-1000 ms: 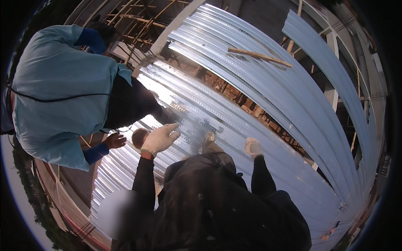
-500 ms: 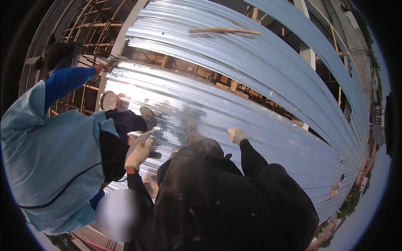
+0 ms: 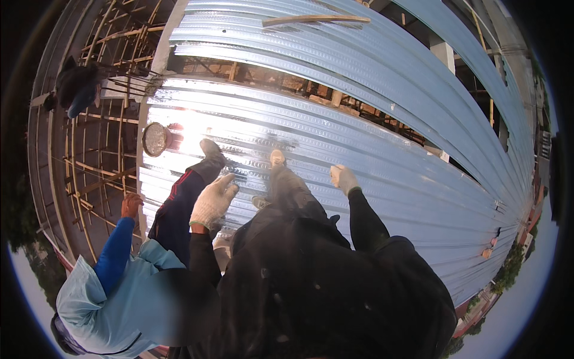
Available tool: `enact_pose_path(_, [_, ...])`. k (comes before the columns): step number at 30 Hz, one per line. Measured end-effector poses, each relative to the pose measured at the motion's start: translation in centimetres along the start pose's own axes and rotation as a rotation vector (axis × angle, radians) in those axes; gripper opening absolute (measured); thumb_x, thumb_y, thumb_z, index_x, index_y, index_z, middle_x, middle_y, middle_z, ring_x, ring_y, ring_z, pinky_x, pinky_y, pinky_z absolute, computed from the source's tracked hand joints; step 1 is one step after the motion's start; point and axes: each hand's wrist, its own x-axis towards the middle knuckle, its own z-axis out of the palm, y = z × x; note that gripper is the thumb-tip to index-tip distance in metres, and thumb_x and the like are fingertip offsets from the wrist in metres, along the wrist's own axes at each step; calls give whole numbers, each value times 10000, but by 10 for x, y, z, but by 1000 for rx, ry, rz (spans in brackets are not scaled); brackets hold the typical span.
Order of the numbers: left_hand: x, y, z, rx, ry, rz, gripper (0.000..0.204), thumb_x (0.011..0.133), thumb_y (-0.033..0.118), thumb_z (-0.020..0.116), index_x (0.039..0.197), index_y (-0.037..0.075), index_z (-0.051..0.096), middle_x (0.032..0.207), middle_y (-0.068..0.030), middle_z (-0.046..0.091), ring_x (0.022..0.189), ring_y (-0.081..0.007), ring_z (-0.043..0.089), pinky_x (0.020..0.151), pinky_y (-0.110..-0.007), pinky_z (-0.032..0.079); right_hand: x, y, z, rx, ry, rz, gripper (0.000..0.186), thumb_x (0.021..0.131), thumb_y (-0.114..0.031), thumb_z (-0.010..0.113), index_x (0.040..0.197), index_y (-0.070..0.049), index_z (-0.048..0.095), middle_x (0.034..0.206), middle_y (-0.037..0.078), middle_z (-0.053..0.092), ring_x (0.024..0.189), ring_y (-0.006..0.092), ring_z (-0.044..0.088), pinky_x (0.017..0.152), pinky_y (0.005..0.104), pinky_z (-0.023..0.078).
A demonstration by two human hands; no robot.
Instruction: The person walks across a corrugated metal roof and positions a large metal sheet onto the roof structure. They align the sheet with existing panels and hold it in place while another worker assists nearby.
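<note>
Both my hands wear off-white knitted gloves and hang over the ribbed metal decking sheets point(image 3: 382, 179). My left hand point(image 3: 212, 202) is to the left of my legs, beside a co-worker's dark trouser leg; its fingers are loosely bent and apart, and I see nothing in it. Further right, my right hand point(image 3: 344, 178) has its fingers curled in, with no object showing. Beneath me my shoe point(image 3: 277, 158) stands on the shiny sheet.
A round bucket point(image 3: 156, 139) stands at the decking's left edge. At lower left is a co-worker in a light blue shirt point(image 3: 119, 305). Long gaps open between sheets, with timber below. A wooden strip point(image 3: 317, 20) lies on the far sheets. Scaffold poles point(image 3: 95, 173) fill the left.
The co-worker has dropped back toward the lower left, arm now lower. My shoe has come into view ahead of me. My left hand has shifted slightly right and up.
</note>
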Motion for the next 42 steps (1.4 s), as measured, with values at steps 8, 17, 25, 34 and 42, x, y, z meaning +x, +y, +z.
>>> enact_pose_path(8, [5, -12, -1, 41, -38, -57, 513, 1039, 366, 603, 1428, 34, 638, 1399, -240, 672, 1314, -395, 634, 1105, -451, 497, -39, 1, 27, 254, -13, 423, 337, 1023, -353, 583, 1055, -46, 718, 967, 71, 710, 790, 194, 666, 678, 365, 529])
enact_pose_path(17, [23, -24, -23, -161, 67, -178, 510, 1027, 358, 569, 1406, 28, 650, 1345, -276, 683, 1303, -422, 634, 1085, -449, 497, -19, -8, -15, 198, -62, 496, 310, 991, -327, 612, 1092, -48, 704, 997, 64, 699, 824, 199, 665, 698, 373, 535])
enact_pose_path(25, [51, -77, -13, -145, -117, -233, 571, 1036, 392, 596, 1447, -5, 619, 1398, -250, 679, 1347, -369, 633, 1113, -423, 494, 51, -121, -39, 207, 149, 170, 417, 1023, -384, 566, 1068, 2, 718, 911, 81, 696, 836, 183, 645, 751, 362, 524])
enact_pose_path(34, [116, -118, -49, -224, -91, -161, 530, 1076, 329, 586, 1485, -8, 593, 1398, -230, 698, 1341, -317, 653, 1118, -385, 480, -9, -94, 7, 107, 48, 351, 430, 998, -387, 579, 1093, 6, 723, 926, 76, 696, 833, 188, 651, 743, 370, 525])
enact_pose_path(42, [166, -146, -62, -284, -50, -375, 582, 1061, 330, 588, 1505, -47, 569, 1494, -226, 641, 1422, -320, 589, 1189, -384, 427, -43, -21, 2, 236, 57, 643, 408, 980, -374, 575, 1067, 4, 701, 980, 85, 686, 815, 202, 653, 681, 374, 529])
